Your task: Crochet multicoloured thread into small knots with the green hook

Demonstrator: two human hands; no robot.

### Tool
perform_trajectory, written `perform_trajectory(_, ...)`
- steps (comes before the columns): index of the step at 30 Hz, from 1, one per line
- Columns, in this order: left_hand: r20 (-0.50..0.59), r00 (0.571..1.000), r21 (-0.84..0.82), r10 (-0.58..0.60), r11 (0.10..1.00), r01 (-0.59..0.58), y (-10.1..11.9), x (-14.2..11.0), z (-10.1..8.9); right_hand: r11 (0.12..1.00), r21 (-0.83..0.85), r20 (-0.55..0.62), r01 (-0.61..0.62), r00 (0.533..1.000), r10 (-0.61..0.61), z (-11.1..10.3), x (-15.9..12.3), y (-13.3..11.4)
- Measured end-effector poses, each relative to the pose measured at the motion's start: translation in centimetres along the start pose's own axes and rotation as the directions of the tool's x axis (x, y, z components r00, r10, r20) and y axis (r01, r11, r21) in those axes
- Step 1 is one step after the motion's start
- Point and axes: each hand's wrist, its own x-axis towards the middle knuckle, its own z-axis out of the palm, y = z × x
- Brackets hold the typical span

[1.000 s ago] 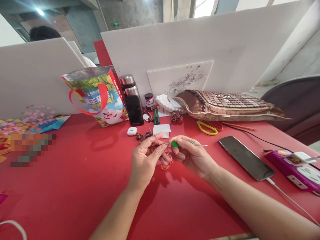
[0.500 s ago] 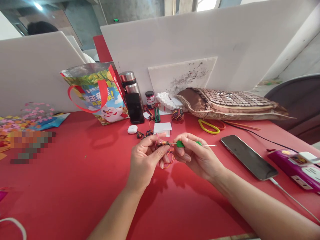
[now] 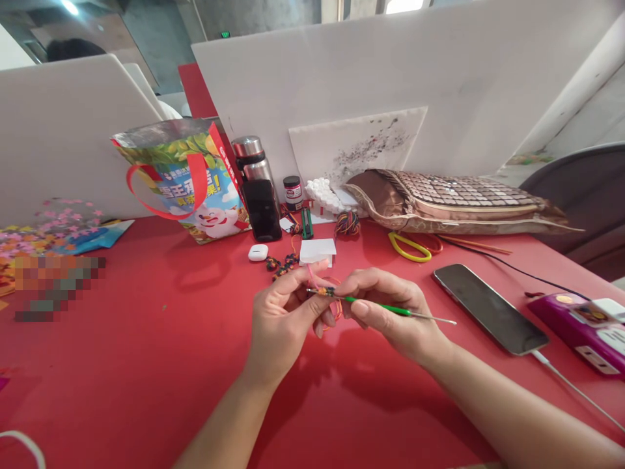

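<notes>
Chinese lettering (image 3: pixel 176 188) on the bag (image 3: pixel 217 220), upper left of the frame
Large characters include "雪王" and "果!"; the jar's (image 3: pixel 292 182) label (image 3: pixel 293 193) and the green sign (image 3: pixel 225 34) are too small to read.

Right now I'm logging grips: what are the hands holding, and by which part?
The right hand holds a crochet hook by its green handle; the left hand pinches multicolored yarn work, exact spot unclear.

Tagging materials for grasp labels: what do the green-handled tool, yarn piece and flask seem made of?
Green-handled tool: handle likely smooth plastic, evenly coloured; shaft probably metal, thin and greyish.
Yarn piece: apparently matte textile, multicoloured strands; fibre unclear.
Flask: probably stainless steel, shiny, silvery highlights.
</notes>
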Motion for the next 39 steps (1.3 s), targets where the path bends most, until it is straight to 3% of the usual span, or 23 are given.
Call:
perform_trajectory(5, 0.012, 0.999, -0.01, -0.034, 0.999, 0.034, -0.1, 0.0, 0.1, 0.966, -0.229, 0.081, 0.121, 0.991, -0.105, -0.2, -0.1, -0.3)
perform_trajectory(8, 0.038, 0.997, -0.038, -0.062, 0.997, 0.063, -0.1, 0.1, 0.0, 0.948, -0.297, 0.053, 0.118, 0.993, -0.106, -0.5, -0.2, -0.2)
perform_trajectory(15, 0.072, 0.993, -0.105, -0.09, 0.99, 0.097, -0.3, 0.3, -0.3, 0.998, -0.001, -0.162, -0.064, 0.985, 0.063, -0.2, 0.4, 0.6)
perform_trajectory(22, 0.099, 0.99, -0.166, -0.102, 0.979, 0.117, 0.0, 0.4, 0.1, 0.935, 0.286, -0.111, -0.21, 0.962, 0.25, 0.3, 0.9, 0.6)
perform_trajectory(39, -0.006, 0.995, -0.158, -0.097, 0.983, 0.095, 0.3, 0.6, 0.3, 0.948, 0.276, -0.012, -0.158, 0.986, 0.168, -0.1, 0.8, 0.7)
